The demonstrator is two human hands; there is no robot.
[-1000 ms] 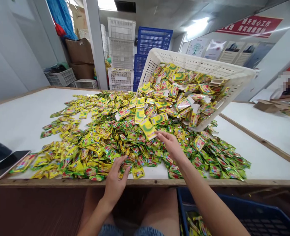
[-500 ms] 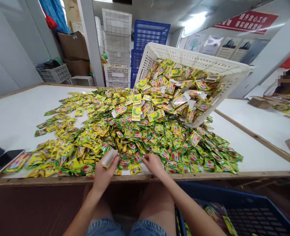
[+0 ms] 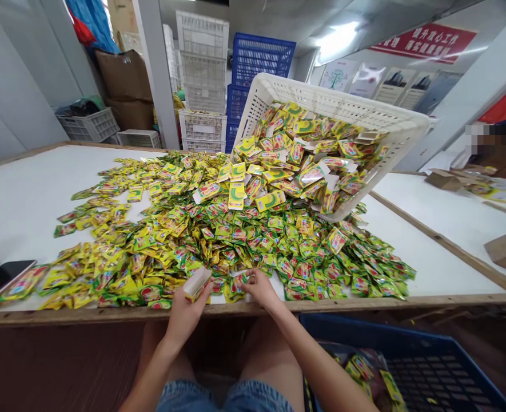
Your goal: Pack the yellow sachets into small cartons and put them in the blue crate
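Note:
My left hand point(image 3: 187, 306) is closed around a small yellow carton point(image 3: 196, 283), whose white inner side faces up. To its right, at the near edge of the heap, my right hand point(image 3: 259, 287) pinches a green sachet point(image 3: 239, 280) with a red picture on it. A wide pile of yellow and green sachets point(image 3: 253, 229) spreads over the white table in front of both hands. Beyond it, a white plastic basket point(image 3: 342, 94) lies tipped toward me, with small yellow cartons point(image 3: 274, 200) spilling from it onto the sachets.
A wooden strip point(image 3: 364, 303) edges the table. Below at right stands a blue crate point(image 3: 433, 349) holding packed yellow cartons. A phone point(image 3: 8, 276) lies at far left. Stacked white crates point(image 3: 203, 74) and blue crates point(image 3: 261, 60) stand behind. Another person is at far right.
My right hand has moved slightly left and now pinches a sachet. My left hand has shifted a little right with the carton, toward the sachet. The view has shifted slightly.

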